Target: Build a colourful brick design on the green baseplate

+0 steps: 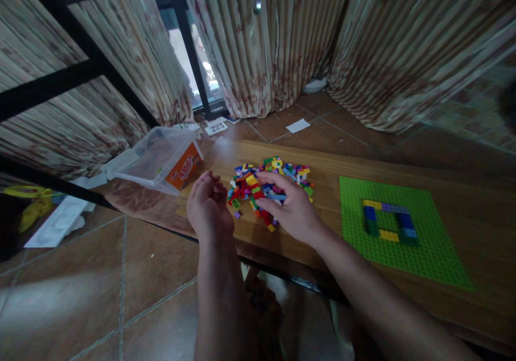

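My left hand is turned up beside the left edge of a pile of toy building bricks. Its fingers curl inward, and whatever they may hold is hidden. Over the pile, my right hand has its thumb and fingers around a small group of red, yellow and green bricks. Whether these are joined or lifted off the pile I cannot tell. To the right lies a green baseplate, bearing a rectangular ring of bricks in yellow, blue, green and purple with an open middle.
A clear plastic box with an orange label stands at the left end of the wooden bench. Black metal bars cross the left side. Curtains hang behind, and a white paper lies on the tiled floor.
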Action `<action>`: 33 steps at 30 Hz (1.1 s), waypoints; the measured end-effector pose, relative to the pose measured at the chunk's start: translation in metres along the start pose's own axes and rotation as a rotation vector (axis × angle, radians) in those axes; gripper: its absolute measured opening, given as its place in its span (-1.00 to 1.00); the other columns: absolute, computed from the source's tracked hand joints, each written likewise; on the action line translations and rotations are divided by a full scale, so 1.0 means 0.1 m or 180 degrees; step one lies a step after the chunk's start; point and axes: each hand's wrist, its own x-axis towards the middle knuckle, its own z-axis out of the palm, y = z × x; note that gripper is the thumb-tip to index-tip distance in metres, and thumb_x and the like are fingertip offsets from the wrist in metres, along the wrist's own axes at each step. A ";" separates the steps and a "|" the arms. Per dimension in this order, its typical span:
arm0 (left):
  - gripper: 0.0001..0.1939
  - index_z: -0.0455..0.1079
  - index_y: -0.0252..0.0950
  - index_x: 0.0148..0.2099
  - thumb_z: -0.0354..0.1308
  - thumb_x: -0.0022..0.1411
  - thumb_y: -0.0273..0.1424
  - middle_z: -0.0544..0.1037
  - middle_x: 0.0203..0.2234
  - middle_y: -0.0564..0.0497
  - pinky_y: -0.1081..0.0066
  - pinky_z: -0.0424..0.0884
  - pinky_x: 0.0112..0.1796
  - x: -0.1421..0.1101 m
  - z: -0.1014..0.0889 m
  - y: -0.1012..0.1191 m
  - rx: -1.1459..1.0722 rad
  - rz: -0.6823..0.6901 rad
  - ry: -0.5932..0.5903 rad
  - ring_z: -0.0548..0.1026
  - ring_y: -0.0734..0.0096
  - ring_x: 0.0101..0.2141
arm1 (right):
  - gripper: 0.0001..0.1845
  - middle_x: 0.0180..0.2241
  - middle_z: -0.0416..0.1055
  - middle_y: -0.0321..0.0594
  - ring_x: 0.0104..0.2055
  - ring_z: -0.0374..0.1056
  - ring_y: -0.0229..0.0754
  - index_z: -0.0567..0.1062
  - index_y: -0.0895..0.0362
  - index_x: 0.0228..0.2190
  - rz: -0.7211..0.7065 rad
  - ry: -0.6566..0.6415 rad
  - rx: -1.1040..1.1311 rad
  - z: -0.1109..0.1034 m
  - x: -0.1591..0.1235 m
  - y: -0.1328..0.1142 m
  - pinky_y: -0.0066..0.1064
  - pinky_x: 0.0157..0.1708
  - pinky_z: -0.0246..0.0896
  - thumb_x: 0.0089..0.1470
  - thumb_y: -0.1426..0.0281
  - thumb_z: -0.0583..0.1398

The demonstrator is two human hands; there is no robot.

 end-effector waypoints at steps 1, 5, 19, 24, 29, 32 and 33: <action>-0.85 0.43 -0.35 -0.36 0.25 -0.07 -0.47 0.46 -0.53 0.12 0.60 0.25 -0.46 -0.06 0.04 -0.06 0.0176 -0.0026 -0.0222 0.33 0.69 -0.56 | -0.61 -0.06 0.49 -0.24 0.02 0.35 -0.11 0.48 -0.04 -0.05 0.0266 0.0292 0.0591 -0.10 -0.03 -0.02 -0.16 0.04 0.20 0.04 0.36 0.27; -0.75 0.50 -0.32 -0.24 0.32 -0.01 -0.34 0.55 -0.37 0.03 0.56 0.31 -0.39 -0.42 0.27 -0.36 0.1024 -0.0371 -0.1320 0.45 0.56 -0.41 | -0.70 -0.14 0.53 -0.32 -0.10 0.44 -0.19 0.54 -0.07 -0.15 0.1246 0.0844 0.2355 -0.55 -0.25 -0.07 -0.27 -0.08 0.31 0.02 0.23 0.30; -0.83 0.47 -0.35 -0.26 0.25 0.11 -0.36 0.51 -0.44 0.02 0.49 0.36 -0.40 -0.85 0.42 -0.90 0.1728 -0.0728 -0.2487 0.43 0.48 -0.44 | -0.71 -0.42 0.53 -0.31 -0.43 0.36 -0.31 0.61 0.07 -0.30 0.1527 0.1663 0.1830 -0.81 -0.57 0.18 -0.43 -0.41 0.31 -0.12 0.23 0.39; -0.82 0.45 -0.34 -0.30 0.28 0.07 -0.34 0.49 -0.50 0.04 0.46 0.38 -0.42 -0.85 0.42 -0.88 0.1573 -0.0966 -0.2479 0.43 0.46 -0.50 | -0.74 -0.48 0.51 -0.31 -0.48 0.35 -0.29 0.60 0.10 -0.37 0.1490 0.1550 0.1625 -0.81 -0.54 0.19 -0.42 -0.45 0.30 -0.13 0.22 0.39; -0.86 0.44 -0.36 -0.35 0.27 0.07 -0.38 0.51 -0.52 0.03 0.45 0.42 -0.43 -0.87 0.42 -0.87 0.1622 -0.1005 -0.2418 0.46 0.46 -0.52 | -0.77 -0.49 0.52 -0.32 -0.49 0.35 -0.29 0.61 0.08 -0.36 0.1446 0.1422 0.1601 -0.80 -0.58 0.23 -0.42 -0.45 0.30 -0.09 0.23 0.37; -0.88 0.45 -0.37 -0.36 0.26 0.08 -0.40 0.51 -0.54 0.03 0.46 0.42 -0.44 -0.87 0.42 -0.88 0.1602 -0.1018 -0.2368 0.46 0.48 -0.55 | -0.78 -0.50 0.51 -0.33 -0.49 0.35 -0.30 0.62 0.07 -0.36 0.1446 0.1417 0.1642 -0.79 -0.58 0.23 -0.43 -0.45 0.30 -0.09 0.24 0.37; -0.89 0.45 -0.37 -0.37 0.26 0.07 -0.41 0.51 -0.55 0.04 0.46 0.42 -0.44 -0.87 0.42 -0.88 0.1572 -0.1040 -0.2360 0.46 0.48 -0.56 | -0.78 -0.50 0.51 -0.33 -0.49 0.35 -0.30 0.62 0.08 -0.36 0.1452 0.1403 0.1645 -0.79 -0.58 0.22 -0.43 -0.46 0.30 -0.09 0.24 0.37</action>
